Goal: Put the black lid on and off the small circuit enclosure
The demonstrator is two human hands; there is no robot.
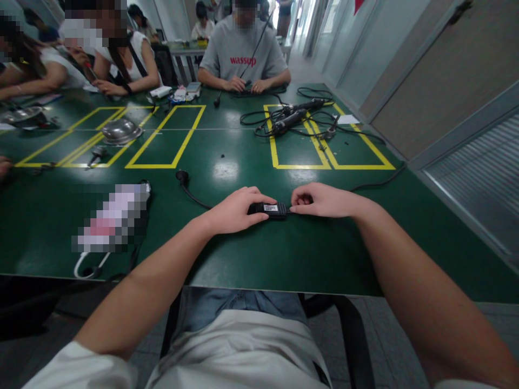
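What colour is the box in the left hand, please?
The box is black, clearest in head view.

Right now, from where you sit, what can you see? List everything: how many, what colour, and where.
Labelled block: one, black, near middle of the table
Plug: one, black, left of the block, on a black cord
Table: one, green, across the foreground
Tape outlines: several, yellow, on the table
Bowl-shaped piece: one, silver, far left
Small fitting: one, dark, before that piece
Tools with cables: several, black, far right
Sheet: one, white, beside those tools
Pixelated item: one, pinkish white, near left
Co-workers: several, mostly pale tops, beyond the table
Left hand: one, bare, gripping the block
Right hand: one, bare, at the block's right end
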